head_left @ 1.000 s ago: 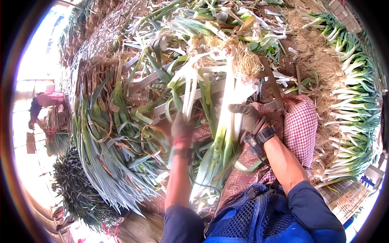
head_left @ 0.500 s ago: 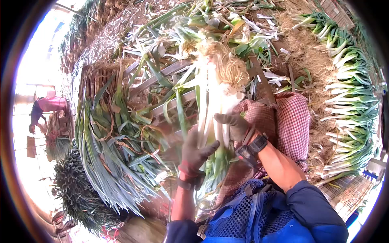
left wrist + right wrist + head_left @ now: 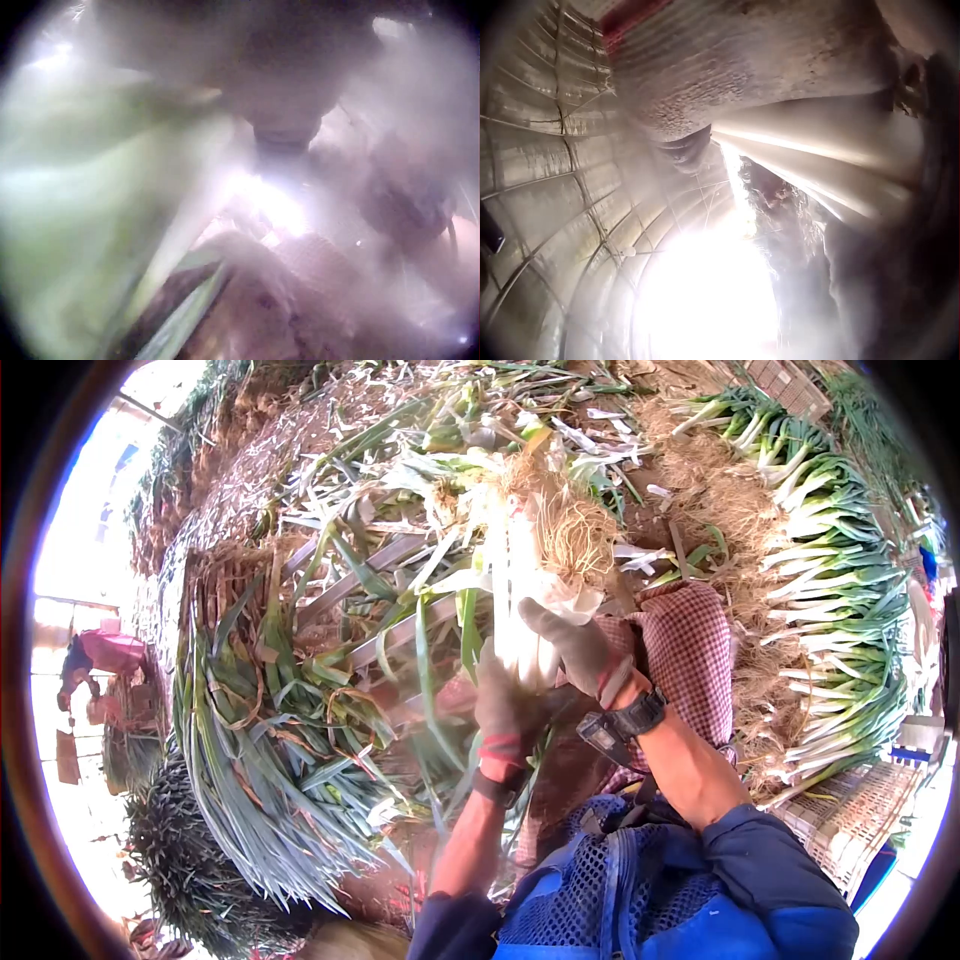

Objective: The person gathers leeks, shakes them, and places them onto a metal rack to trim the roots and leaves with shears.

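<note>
Both gloved hands are at a bunch of leeks [image 3: 515, 575], white stalks upright in the head view with shaggy tan roots [image 3: 577, 540] at the top. My right hand [image 3: 572, 644] grips the stalks from the right side; in the right wrist view its glove [image 3: 757, 64] lies over the pale stalks [image 3: 817, 142]. Lower down, my left hand [image 3: 506, 705] holds around the bunch, and it hides the stalks' lower part. Blur covers most of the left wrist view, where a broad green leaf [image 3: 82, 195] fills the left side beneath the dark glove [image 3: 247, 52].
Untrimmed leeks [image 3: 270, 760] lie heaped on the left. Loose peelings [image 3: 590, 445] litter the area ahead. A long row of cleaned leeks [image 3: 830, 600] runs down the right, beside a woven crate [image 3: 850, 810]. Checked cloth [image 3: 690, 660] covers a leg. Another person [image 3: 105, 652] bends over at far left.
My left hand brought stalks over to the bunch, let go with thumb spread, then closed around its lower part. My right hand stayed on the stalks. The head view shifted rightward.
</note>
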Demonstrator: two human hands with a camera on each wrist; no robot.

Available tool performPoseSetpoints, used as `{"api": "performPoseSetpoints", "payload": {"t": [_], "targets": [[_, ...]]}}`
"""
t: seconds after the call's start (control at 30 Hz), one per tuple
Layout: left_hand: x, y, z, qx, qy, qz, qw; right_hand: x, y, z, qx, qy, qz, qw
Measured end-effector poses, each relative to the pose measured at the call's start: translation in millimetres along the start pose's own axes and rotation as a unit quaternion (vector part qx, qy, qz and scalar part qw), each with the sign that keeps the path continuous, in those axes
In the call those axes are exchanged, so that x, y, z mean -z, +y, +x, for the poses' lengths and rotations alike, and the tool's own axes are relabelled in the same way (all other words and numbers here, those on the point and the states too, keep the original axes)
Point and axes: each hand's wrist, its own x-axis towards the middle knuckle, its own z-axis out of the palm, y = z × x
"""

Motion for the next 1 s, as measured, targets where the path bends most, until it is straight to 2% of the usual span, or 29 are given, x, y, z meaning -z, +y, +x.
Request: {"api": "performPoseSetpoints", "payload": {"t": [0.03,0.1,0.17,0.2,0.27,0.37,0.4,0.47,0.5,0.53,0.57,0.63,0.67,0.7,0.73,0.77,0.8,0.87,0.9,0.93,1.0], "targets": [[-5,4,4,-0.028,0.031,0.087,0.995,2,-2,0,-0.010,0.008,0.006,1.000],[-15,11,11,0.013,0.046,0.180,0.982,10,1,1,-0.021,0.017,0.009,1.000],[-19,5,16,0.024,0.024,0.150,0.988,24,17,8,-0.075,0.007,0.038,0.996],[-19,1,19,0.034,0.004,0.124,0.992,30,23,10,-0.076,0.007,0.035,0.996],[-21,5,22,0.059,-0.014,0.144,0.988,36,26,13,-0.119,0.005,-0.015,0.993],[-30,5,22,0.022,0.017,0.195,0.980,39,20,14,-0.143,0.019,0.059,0.988],[-33,5,20,-0.035,0.064,0.229,0.971,38,17,13,-0.144,0.022,0.058,0.988],[-37,0,20,-0.087,0.108,0.260,0.956,35,13,10,-0.161,0.042,0.045,0.985],[-36,-8,25,-0.053,0.062,0.198,0.977,33,22,15,-0.099,0.037,0.098,0.990],[-33,-10,31,-0.020,0.019,0.134,0.991,33,23,15,-0.100,0.035,0.096,0.990],[-31,-10,34,0.044,-0.018,0.136,0.990,33,22,15,-0.090,0.035,0.059,0.994],[-26,-15,42,0.050,-0.047,0.152,0.986,39,17,15,-0.042,0.007,-0.044,0.998],[-24,-16,45,0.056,-0.077,0.168,0.981,43,7,14,-0.042,0.007,-0.044,0.998],[-24,-17,47,0.056,-0.078,0.168,0.981,50,-3,11,-0.142,-0.033,-0.256,0.956],[-25,-17,48,0.074,-0.075,0.178,0.978,49,-20,-2,-0.108,-0.043,-0.412,0.904],[-26,-18,48,0.092,-0.074,0.188,0.975,49,-38,-16,-0.075,-0.043,-0.559,0.825],[-27,-17,48,0.092,-0.078,0.187,0.975,49,-45,-28,-0.078,-0.040,-0.559,0.824],[-24,-13,46,0.076,-0.058,0.193,0.976,50,-51,-40,0.042,0.070,-0.533,0.842],[-24,-10,45,0.080,-0.053,0.203,0.975,51,-49,-37,0.140,0.097,-0.496,0.852],[-21,-6,44,0.079,-0.053,0.206,0.974,49,-48,-30,0.141,0.098,-0.493,0.853],[-16,2,44,0.101,-0.061,0.247,0.962,45,-47,-16,0.047,0.118,-0.658,0.742]]}}
